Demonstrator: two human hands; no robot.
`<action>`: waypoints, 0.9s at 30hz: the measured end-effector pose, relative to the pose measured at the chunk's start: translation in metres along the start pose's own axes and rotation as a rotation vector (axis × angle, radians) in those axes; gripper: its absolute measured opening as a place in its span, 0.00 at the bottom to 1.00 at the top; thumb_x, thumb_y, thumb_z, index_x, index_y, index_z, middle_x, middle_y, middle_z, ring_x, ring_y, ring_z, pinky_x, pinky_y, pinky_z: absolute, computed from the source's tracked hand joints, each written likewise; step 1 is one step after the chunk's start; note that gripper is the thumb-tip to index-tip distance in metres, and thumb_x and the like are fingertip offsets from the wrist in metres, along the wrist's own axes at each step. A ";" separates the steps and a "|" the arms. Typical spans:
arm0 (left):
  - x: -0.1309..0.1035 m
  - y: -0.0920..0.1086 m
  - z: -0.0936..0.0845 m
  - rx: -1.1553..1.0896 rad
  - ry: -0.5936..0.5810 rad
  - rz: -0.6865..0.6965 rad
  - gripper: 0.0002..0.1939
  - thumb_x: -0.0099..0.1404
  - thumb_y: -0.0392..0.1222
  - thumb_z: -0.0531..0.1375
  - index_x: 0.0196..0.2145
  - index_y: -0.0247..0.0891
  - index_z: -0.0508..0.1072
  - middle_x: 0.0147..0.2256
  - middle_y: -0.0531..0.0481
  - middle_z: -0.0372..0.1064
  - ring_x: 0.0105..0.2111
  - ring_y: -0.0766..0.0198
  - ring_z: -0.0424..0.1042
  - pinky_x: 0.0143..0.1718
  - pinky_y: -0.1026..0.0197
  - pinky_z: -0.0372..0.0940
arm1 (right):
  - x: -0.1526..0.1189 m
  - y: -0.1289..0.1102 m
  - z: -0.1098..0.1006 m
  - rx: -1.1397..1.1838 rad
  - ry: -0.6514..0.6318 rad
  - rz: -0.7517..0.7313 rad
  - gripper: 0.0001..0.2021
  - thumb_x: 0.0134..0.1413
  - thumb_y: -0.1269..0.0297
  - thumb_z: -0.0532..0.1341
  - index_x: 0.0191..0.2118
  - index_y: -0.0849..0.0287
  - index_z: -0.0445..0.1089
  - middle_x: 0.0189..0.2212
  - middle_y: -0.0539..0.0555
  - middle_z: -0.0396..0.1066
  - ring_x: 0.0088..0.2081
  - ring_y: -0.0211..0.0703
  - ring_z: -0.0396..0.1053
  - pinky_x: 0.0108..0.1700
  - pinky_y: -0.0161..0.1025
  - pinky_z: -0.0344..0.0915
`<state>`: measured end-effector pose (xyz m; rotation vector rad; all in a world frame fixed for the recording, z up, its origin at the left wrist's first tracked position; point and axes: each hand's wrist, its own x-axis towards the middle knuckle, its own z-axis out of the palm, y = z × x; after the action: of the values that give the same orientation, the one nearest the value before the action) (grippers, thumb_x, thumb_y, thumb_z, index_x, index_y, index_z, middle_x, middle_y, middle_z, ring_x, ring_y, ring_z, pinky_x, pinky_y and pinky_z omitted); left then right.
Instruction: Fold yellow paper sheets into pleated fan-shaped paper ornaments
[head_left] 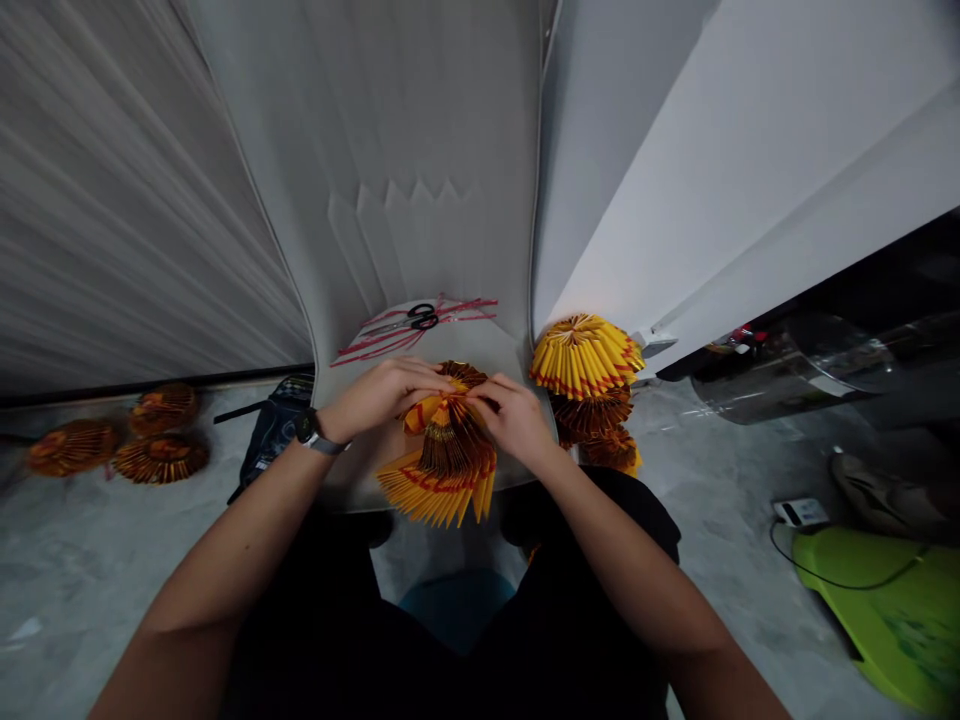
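Observation:
A pleated fan of yellow and gold paper with red markings [450, 455] spreads at the front of the grey chair seat, between my knees. My left hand [391, 388], below a wristwatch, pinches the gathered top of the folded paper from the left. From the right, my right hand [514, 412] closes thumb and fingers on the same gathered part. What lies right between the fingertips is too small to make out. Beyond the hands, scissors with black handles [422, 317] rest on the seat among red strings [375, 348].
Finished-looking pleated paper rosettes [586, 355] are stacked right of the chair; several more [161, 458] lie on the floor at left. A dark bag [274, 435] stands by the chair's left side. A green plastic stool [877, 600] is at far right.

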<state>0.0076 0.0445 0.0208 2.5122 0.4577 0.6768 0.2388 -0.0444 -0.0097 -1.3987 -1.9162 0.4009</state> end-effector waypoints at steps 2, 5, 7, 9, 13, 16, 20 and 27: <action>0.000 0.000 0.000 -0.012 0.004 -0.011 0.14 0.73 0.43 0.58 0.52 0.47 0.79 0.48 0.47 0.80 0.53 0.57 0.76 0.57 0.53 0.70 | 0.003 0.000 -0.002 0.036 -0.016 -0.034 0.08 0.66 0.65 0.60 0.41 0.55 0.78 0.38 0.53 0.76 0.41 0.42 0.74 0.46 0.38 0.69; 0.000 0.000 -0.001 -0.008 -0.013 -0.010 0.14 0.73 0.42 0.58 0.53 0.47 0.78 0.49 0.48 0.79 0.53 0.57 0.76 0.58 0.52 0.70 | 0.009 0.002 -0.003 0.076 -0.039 -0.063 0.08 0.65 0.65 0.61 0.41 0.54 0.79 0.39 0.53 0.76 0.41 0.41 0.74 0.46 0.37 0.69; 0.001 0.000 -0.001 0.003 -0.029 0.000 0.14 0.73 0.42 0.58 0.53 0.47 0.78 0.49 0.48 0.79 0.54 0.58 0.76 0.58 0.52 0.69 | 0.013 0.006 -0.002 0.104 -0.033 -0.068 0.07 0.65 0.65 0.62 0.40 0.54 0.79 0.38 0.53 0.75 0.40 0.41 0.73 0.45 0.37 0.68; 0.001 0.000 -0.002 0.009 -0.033 0.000 0.14 0.73 0.42 0.58 0.53 0.47 0.78 0.49 0.48 0.79 0.54 0.58 0.76 0.58 0.53 0.69 | 0.017 0.010 -0.001 0.130 -0.033 -0.072 0.07 0.64 0.65 0.62 0.40 0.55 0.79 0.37 0.53 0.73 0.39 0.41 0.73 0.44 0.37 0.68; 0.001 0.000 -0.003 -0.004 -0.019 -0.006 0.14 0.72 0.40 0.59 0.53 0.49 0.78 0.49 0.48 0.79 0.53 0.58 0.76 0.58 0.52 0.69 | 0.023 0.017 0.001 0.140 -0.043 -0.067 0.05 0.62 0.64 0.64 0.39 0.54 0.79 0.33 0.51 0.70 0.35 0.40 0.70 0.40 0.37 0.66; 0.001 0.001 -0.003 -0.022 -0.011 -0.004 0.15 0.72 0.39 0.59 0.53 0.50 0.78 0.49 0.49 0.79 0.52 0.58 0.77 0.57 0.52 0.70 | 0.026 0.021 0.003 0.163 -0.031 -0.081 0.05 0.62 0.65 0.65 0.39 0.54 0.79 0.33 0.51 0.69 0.35 0.40 0.70 0.40 0.37 0.66; 0.002 0.003 -0.004 -0.019 -0.022 -0.001 0.15 0.72 0.39 0.59 0.54 0.50 0.77 0.49 0.48 0.79 0.52 0.59 0.77 0.56 0.54 0.70 | 0.028 0.024 0.005 0.200 -0.004 -0.113 0.04 0.61 0.65 0.65 0.38 0.54 0.79 0.34 0.52 0.68 0.38 0.42 0.70 0.44 0.39 0.66; 0.005 0.009 -0.006 0.028 -0.062 0.015 0.18 0.74 0.40 0.57 0.58 0.51 0.74 0.49 0.48 0.79 0.50 0.60 0.77 0.53 0.56 0.70 | 0.033 0.026 0.008 0.300 -0.002 -0.098 0.02 0.59 0.64 0.67 0.37 0.54 0.78 0.34 0.51 0.68 0.38 0.42 0.70 0.44 0.40 0.66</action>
<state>0.0107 0.0416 0.0318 2.5570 0.4293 0.6003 0.2462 -0.0035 -0.0200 -1.1051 -1.8300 0.6139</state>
